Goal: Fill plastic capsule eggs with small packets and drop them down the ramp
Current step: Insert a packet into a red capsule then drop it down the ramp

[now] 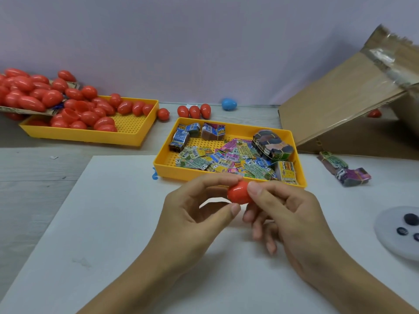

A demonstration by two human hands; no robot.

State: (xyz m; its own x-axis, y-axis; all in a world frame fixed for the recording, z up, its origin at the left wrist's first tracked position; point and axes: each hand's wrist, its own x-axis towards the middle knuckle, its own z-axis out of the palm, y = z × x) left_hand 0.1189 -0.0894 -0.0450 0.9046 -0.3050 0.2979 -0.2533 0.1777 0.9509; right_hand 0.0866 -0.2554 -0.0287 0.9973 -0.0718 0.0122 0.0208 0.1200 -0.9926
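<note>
A red capsule egg (238, 193) is held between both hands just in front of the packet tray. My left hand (195, 214) pinches its left end with thumb and fingers. My right hand (285, 214) grips its right end, thumb on top. I cannot tell whether the egg is closed. The yellow packet tray (163, 164) holds several loose colourful packets (229, 159) and banded bundles. A second yellow tray (136, 130) at the left holds several red eggs (95, 118). The cardboard ramp (340, 105) slopes up at the right.
More red eggs are heaped on cardboard (29, 94) at the far left. Three red eggs (195, 111) and a blue egg (229, 104) lie by the wall. Two packet bundles (344, 171) lie right of the tray. A white round device with dark buttons (399, 232) sits at the right edge.
</note>
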